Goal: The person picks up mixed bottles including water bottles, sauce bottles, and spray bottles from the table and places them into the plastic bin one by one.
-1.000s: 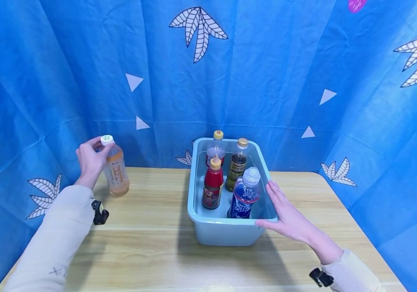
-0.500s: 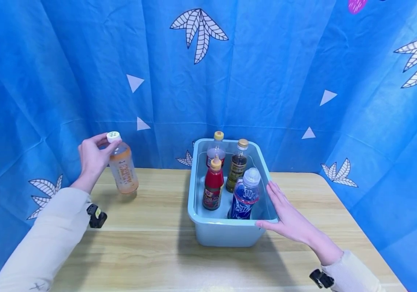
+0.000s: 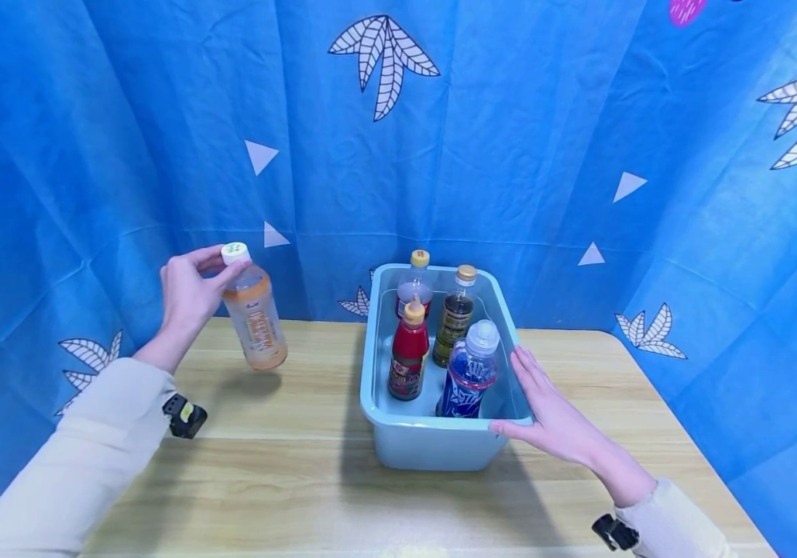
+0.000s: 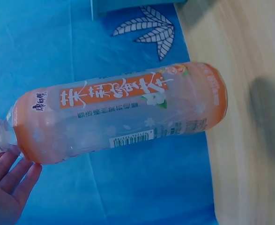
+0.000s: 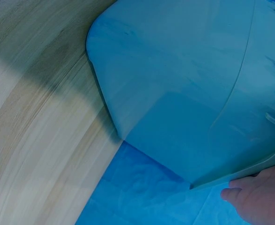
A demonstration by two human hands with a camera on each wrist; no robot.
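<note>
My left hand (image 3: 191, 294) pinches a clear plastic drink bottle (image 3: 255, 318) by its neck, just below the white cap. The bottle has an orange label and hangs slightly tilted above the table, its shadow apart from its base. In the left wrist view the drink bottle (image 4: 123, 112) fills the middle, with fingertips (image 4: 29, 176) at its neck. My right hand (image 3: 554, 411) rests against the right side of a light blue plastic bin (image 3: 433, 449), fingers straight along the side, thumb at the front rim corner. The right wrist view shows the bin's outer wall (image 5: 174, 84) and part of that hand (image 5: 263, 197).
Inside the bin stand a red sauce bottle (image 3: 408, 360), a blue-labelled bottle (image 3: 466, 384), a dark bottle with a gold cap (image 3: 452, 322) and a yellow-capped bottle (image 3: 413, 291). A blue patterned curtain (image 3: 510, 139) hangs behind the wooden table (image 3: 286, 480).
My left hand has raised the drink bottle off the table and carried it right, towards the bin. My right hand and the bin stay in place.
</note>
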